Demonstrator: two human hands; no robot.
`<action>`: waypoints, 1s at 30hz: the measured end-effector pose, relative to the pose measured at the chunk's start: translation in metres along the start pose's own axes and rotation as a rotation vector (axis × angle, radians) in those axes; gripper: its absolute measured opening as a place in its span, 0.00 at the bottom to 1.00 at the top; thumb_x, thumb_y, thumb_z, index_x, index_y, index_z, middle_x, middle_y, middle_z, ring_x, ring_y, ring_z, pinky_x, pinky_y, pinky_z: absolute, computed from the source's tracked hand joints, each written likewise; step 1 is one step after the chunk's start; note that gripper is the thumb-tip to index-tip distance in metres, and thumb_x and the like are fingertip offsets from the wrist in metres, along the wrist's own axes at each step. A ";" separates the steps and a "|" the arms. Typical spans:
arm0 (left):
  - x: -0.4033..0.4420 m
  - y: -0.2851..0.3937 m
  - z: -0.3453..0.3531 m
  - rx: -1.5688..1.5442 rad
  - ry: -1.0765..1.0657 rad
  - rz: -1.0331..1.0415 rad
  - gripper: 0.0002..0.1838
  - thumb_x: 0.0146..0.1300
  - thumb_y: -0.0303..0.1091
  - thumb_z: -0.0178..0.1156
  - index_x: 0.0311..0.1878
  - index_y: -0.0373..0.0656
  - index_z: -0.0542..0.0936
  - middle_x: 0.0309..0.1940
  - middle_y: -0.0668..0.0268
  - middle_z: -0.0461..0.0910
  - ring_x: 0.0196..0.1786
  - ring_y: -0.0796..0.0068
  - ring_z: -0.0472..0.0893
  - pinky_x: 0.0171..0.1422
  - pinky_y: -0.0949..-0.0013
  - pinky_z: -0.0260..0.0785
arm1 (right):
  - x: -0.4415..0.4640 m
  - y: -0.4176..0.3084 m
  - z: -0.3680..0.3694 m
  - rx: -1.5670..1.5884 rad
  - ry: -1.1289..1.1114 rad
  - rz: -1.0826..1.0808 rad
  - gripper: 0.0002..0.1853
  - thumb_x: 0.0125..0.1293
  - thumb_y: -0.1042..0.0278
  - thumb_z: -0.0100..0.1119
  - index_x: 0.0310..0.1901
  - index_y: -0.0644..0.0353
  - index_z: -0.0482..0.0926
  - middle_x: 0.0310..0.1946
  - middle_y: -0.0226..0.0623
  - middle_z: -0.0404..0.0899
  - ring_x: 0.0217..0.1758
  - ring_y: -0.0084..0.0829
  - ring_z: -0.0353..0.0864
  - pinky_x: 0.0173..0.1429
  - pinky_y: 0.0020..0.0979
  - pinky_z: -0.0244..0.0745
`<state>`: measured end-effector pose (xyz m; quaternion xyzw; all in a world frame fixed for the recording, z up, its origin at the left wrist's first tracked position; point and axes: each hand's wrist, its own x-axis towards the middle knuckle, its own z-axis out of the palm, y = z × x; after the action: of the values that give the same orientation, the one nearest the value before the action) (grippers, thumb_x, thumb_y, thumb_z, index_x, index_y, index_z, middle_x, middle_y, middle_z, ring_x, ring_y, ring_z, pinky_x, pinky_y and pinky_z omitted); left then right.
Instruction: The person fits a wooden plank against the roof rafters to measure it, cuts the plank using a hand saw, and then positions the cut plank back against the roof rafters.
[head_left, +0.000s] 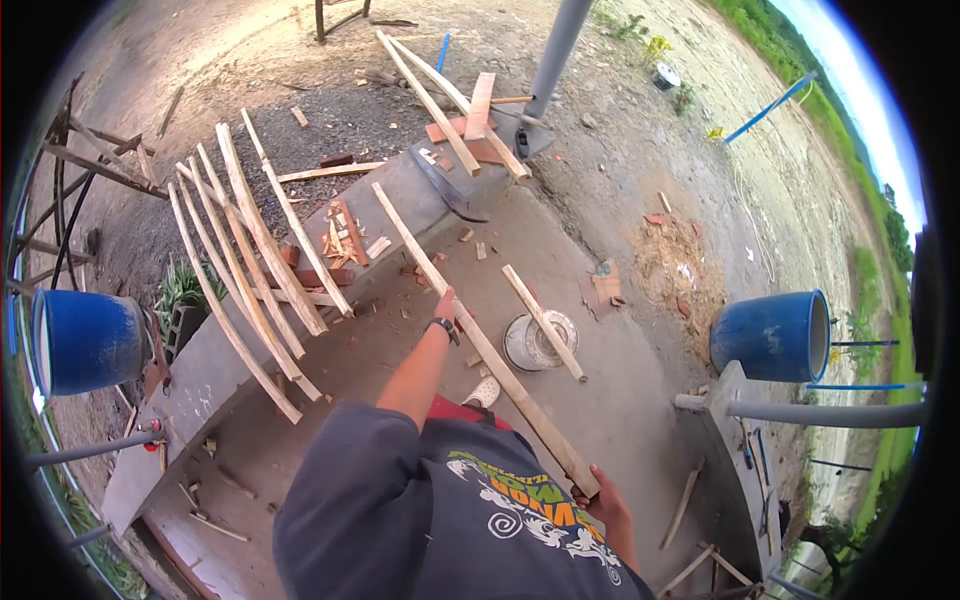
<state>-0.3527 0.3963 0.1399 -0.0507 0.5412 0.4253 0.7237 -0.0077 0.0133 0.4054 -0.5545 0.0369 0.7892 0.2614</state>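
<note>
A long, pale wooden strip (510, 385) runs diagonally in front of my body. My left hand (446, 312), with a dark watch at the wrist, is closed around its middle part. Near the strip's lower right end, my right hand (602, 500) grips it with the fingers wrapped round the end. Just right of the strip, a shorter wooden piece (545, 325) lies across a white bucket (522, 346). The far end of the long strip reaches over the edge of the concrete ledge (400, 205).
Several wooden strips (235, 265) rest across the ledge at left. A curved blade (446, 186) lies near wood chips (343, 235). Blue barrels stand at left (88, 342) and right (768, 336). A grey post (560, 50) rises beyond, and sticks (682, 508) lie at lower right.
</note>
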 end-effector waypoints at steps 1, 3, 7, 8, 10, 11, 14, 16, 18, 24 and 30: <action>0.017 -0.007 0.000 0.078 0.044 -0.029 0.32 0.69 0.60 0.59 0.62 0.44 0.66 0.44 0.52 0.78 0.41 0.52 0.83 0.46 0.47 0.79 | -0.004 0.004 -0.012 0.014 0.009 0.010 0.29 0.78 0.42 0.40 0.53 0.64 0.76 0.27 0.35 0.73 0.24 0.26 0.65 0.32 0.31 0.65; 0.023 -0.008 0.004 0.161 0.097 -0.039 0.28 0.70 0.58 0.59 0.57 0.44 0.67 0.39 0.55 0.79 0.36 0.54 0.83 0.41 0.48 0.79 | 0.007 0.005 -0.034 0.008 -0.020 -0.079 0.27 0.78 0.43 0.45 0.53 0.65 0.76 0.30 0.38 0.76 0.27 0.29 0.72 0.33 0.34 0.70; -0.010 0.027 0.039 -0.133 0.048 0.035 0.22 0.72 0.52 0.59 0.54 0.43 0.69 0.34 0.58 0.79 0.34 0.60 0.81 0.43 0.52 0.79 | 0.024 -0.018 -0.046 -0.107 0.016 -0.179 0.22 0.76 0.48 0.55 0.52 0.64 0.77 0.36 0.36 0.80 0.35 0.30 0.80 0.40 0.37 0.79; -0.024 0.044 0.048 -0.139 -0.081 0.090 0.19 0.73 0.49 0.60 0.54 0.45 0.71 0.34 0.60 0.79 0.34 0.61 0.81 0.42 0.54 0.79 | 0.045 -0.020 -0.059 -0.140 0.022 -0.216 0.21 0.75 0.50 0.57 0.52 0.63 0.78 0.37 0.35 0.81 0.37 0.29 0.82 0.42 0.37 0.81; -0.048 0.095 0.073 -0.131 -0.259 0.145 0.16 0.73 0.47 0.61 0.50 0.46 0.74 0.35 0.61 0.79 0.35 0.64 0.82 0.44 0.59 0.80 | 0.088 -0.033 -0.063 -0.330 0.161 -0.315 0.24 0.73 0.50 0.61 0.60 0.60 0.81 0.46 0.34 0.84 0.46 0.28 0.84 0.48 0.34 0.81; -0.057 0.120 0.087 -0.009 -0.328 0.255 0.17 0.73 0.47 0.62 0.50 0.45 0.72 0.34 0.61 0.80 0.34 0.65 0.82 0.43 0.60 0.80 | 0.115 -0.049 -0.058 -0.589 0.273 -0.331 0.25 0.70 0.49 0.64 0.60 0.60 0.82 0.47 0.37 0.86 0.48 0.28 0.85 0.51 0.33 0.80; -0.117 0.195 0.161 0.225 -0.334 0.655 0.12 0.75 0.39 0.60 0.46 0.44 0.70 0.33 0.63 0.79 0.33 0.67 0.82 0.37 0.60 0.78 | 0.195 -0.111 0.003 -1.200 0.489 -0.599 0.25 0.63 0.55 0.71 0.57 0.64 0.82 0.47 0.46 0.87 0.50 0.38 0.86 0.58 0.37 0.78; -0.113 0.239 0.185 0.348 -0.474 0.813 0.12 0.75 0.38 0.61 0.49 0.42 0.71 0.34 0.65 0.79 0.35 0.70 0.81 0.42 0.66 0.75 | 0.224 -0.167 0.072 -0.777 0.385 -0.806 0.25 0.64 0.57 0.70 0.58 0.64 0.82 0.48 0.49 0.86 0.54 0.39 0.85 0.59 0.37 0.78; -0.113 0.283 0.208 0.487 -0.602 0.941 0.14 0.74 0.39 0.61 0.54 0.40 0.73 0.36 0.66 0.80 0.38 0.73 0.79 0.45 0.69 0.71 | 0.208 -0.231 0.148 -0.830 0.515 -0.937 0.26 0.67 0.56 0.68 0.61 0.64 0.79 0.52 0.50 0.84 0.58 0.37 0.83 0.60 0.37 0.78; -0.115 0.350 0.262 0.947 -0.926 0.794 0.24 0.66 0.38 0.70 0.61 0.38 0.76 0.37 0.71 0.80 0.39 0.81 0.77 0.45 0.73 0.70 | 0.136 -0.367 0.270 -0.370 0.343 -1.339 0.31 0.73 0.56 0.62 0.71 0.65 0.68 0.63 0.44 0.77 0.63 0.35 0.79 0.65 0.36 0.75; -0.117 0.324 0.282 1.388 -1.107 0.540 0.25 0.65 0.39 0.71 0.60 0.36 0.78 0.33 0.72 0.79 0.32 0.83 0.75 0.38 0.74 0.70 | 0.061 -0.412 0.285 0.215 0.100 -1.615 0.34 0.73 0.63 0.58 0.77 0.61 0.61 0.66 0.46 0.73 0.67 0.36 0.75 0.67 0.39 0.74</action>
<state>-0.3672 0.6867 0.4775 0.7319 0.2453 0.1236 0.6236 -0.0799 0.4901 0.5552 -0.4166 -0.2870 0.3238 0.7995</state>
